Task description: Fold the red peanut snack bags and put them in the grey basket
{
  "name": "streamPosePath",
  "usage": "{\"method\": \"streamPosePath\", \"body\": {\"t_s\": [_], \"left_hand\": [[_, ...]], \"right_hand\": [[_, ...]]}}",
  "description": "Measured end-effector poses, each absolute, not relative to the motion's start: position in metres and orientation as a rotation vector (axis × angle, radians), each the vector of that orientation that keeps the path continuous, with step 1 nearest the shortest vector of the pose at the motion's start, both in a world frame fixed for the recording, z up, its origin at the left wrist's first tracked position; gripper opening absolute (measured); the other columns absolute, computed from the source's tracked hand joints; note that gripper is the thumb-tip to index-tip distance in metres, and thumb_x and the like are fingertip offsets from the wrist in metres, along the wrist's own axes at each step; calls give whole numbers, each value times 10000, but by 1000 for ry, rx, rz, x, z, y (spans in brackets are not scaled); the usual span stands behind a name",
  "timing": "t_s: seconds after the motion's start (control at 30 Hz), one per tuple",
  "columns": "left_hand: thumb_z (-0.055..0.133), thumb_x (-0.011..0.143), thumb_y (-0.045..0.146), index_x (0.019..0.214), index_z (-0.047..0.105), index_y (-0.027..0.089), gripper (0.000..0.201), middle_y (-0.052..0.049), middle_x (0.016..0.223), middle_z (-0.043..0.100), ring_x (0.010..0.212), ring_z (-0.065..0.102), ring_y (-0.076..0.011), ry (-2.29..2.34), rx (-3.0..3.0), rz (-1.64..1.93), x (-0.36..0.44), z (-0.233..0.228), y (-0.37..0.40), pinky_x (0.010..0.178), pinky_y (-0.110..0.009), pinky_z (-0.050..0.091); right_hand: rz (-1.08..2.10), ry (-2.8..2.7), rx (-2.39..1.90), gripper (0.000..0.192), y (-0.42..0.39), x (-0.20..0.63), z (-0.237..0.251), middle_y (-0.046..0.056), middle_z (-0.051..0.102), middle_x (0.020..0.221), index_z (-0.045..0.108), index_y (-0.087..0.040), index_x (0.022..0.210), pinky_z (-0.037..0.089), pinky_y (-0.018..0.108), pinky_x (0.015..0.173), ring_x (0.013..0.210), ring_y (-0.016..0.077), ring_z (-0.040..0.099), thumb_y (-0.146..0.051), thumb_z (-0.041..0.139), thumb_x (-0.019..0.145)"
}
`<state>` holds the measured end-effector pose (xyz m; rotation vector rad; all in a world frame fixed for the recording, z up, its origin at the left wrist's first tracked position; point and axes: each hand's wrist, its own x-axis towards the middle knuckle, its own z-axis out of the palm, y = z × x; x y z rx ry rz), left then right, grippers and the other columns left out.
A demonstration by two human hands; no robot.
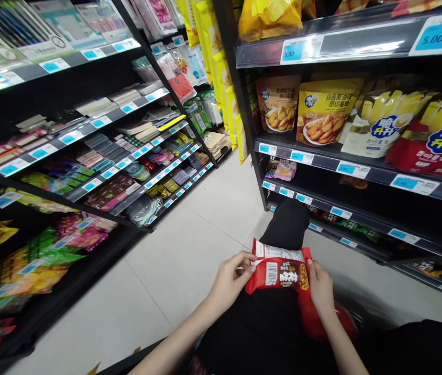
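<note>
Over my lap, a red snack packet with a barcode and a picture of what look like peanuts lies across my two hands. Just behind it shows a red-and-white packet part with small print; whether this is a second packet or a fold, I cannot tell. My left hand pinches the left end between thumb and fingers. At the opposite end, my right hand grips the edge, thumb on top. Beneath the right wrist rests a larger red package, partly hidden by the arm.
Shelves of bagged potato snacks stand at the right, with a low shelf edge close to my knee. At the left, a slanting shelf unit holds stationery and small packs. Yellow hanging packets and grey floor tiles lie between.
</note>
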<state>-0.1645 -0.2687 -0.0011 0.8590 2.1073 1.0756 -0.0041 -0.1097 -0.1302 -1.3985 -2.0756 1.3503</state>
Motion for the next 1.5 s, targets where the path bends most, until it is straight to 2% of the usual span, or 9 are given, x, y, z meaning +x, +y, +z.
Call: {"method": "streamPosePath", "body": {"t_s": [0.17, 0.5, 0.63, 0.83, 0.97, 1.1, 1.3, 1.43, 1.5], "left_hand": [[487, 821, 325, 786, 590, 158, 199, -25, 777, 613, 722, 552, -146, 2138, 846, 1098, -174, -4, -266, 596, -229, 407], [551, 754, 479, 674, 434, 166, 344, 42, 610, 487, 550, 456, -94, 1909, 308, 1550, -171, -57, -261, 544, -211, 358], [630, 686, 505, 724, 431, 183, 381, 35, 673, 548, 615, 529, -120, 1689, 195, 1608, -171, -63, -257, 599, -231, 407], [605, 741, 459, 920, 597, 143, 364, -73, 901, 660, 824, 609, -216, 1477, 341, 1455, -177, -50, -253, 798, -322, 437], [573, 762, 465, 839, 632, 124, 354, -60, 806, 675, 744, 607, -204, 1594, 419, 1510, -178, -45, -251, 711, -290, 447], [546, 773, 483, 790, 616, 119, 371, -31, 701, 635, 645, 562, -161, 1695, 559, 1466, -183, -33, -242, 600, -241, 421], [532, 796, 433, 491, 486, 146, 422, 58, 413, 397, 410, 349, -61, 1910, 1030, 1348, -192, -14, -188, 447, -192, 298], [525, 810, 330, 530, 585, 156, 335, 21, 463, 564, 448, 509, -90, 1846, 1233, 1355, -193, -3, -134, 538, -202, 410], [563, 770, 288, 661, 672, 161, 199, -18, 622, 673, 575, 607, -134, 1705, 1213, 1377, -194, -3, -110, 602, -221, 455]], "right_hand": [[1377, -2031, -1366, 560, -109, -3, -129, 95, 653, 684, 570, -203, 718, 377, 294, 593, 630, 238, 579, -643, 241, 825], [1200, -1962, -1304, 478, -113, 2, -123, -7, 487, 484, 408, -216, 596, 335, 247, 519, 477, 148, 451, -579, 249, 862], [1217, -1937, -1280, 470, -113, 3, -122, -27, 434, 467, 388, -212, 580, 319, 242, 507, 465, 133, 410, -576, 274, 854], [1444, -1729, -1265, 451, -112, 2, -119, -13, 482, 542, 455, -192, 617, 358, 237, 533, 532, 138, 432, -573, 346, 833], [1523, -1584, -1264, 431, -104, 8, -109, -13, 476, 551, 468, -185, 617, 365, 230, 511, 535, 135, 424, -571, 418, 801], [1372, -1675, -1319, 440, -90, 22, -87, -30, 418, 500, 429, -191, 556, 330, 210, 467, 500, 116, 387, -565, 443, 788], [1128, -1756, -1291, 431, -32, 40, -47, -25, 462, 476, 513, -182, 539, 334, 209, 458, 475, 111, 415, -572, 533, 720], [1187, -1625, -1221, 387, 9, 59, -39, -1, 541, 482, 614, -176, 581, 402, 237, 496, 479, 139, 486, -551, 616, 674], [1319, -1471, -1096, 394, 19, 71, -44, 47, 653, 647, 673, -175, 707, 454, 274, 547, 535, 169, 554, -563, 626, 667]]}}
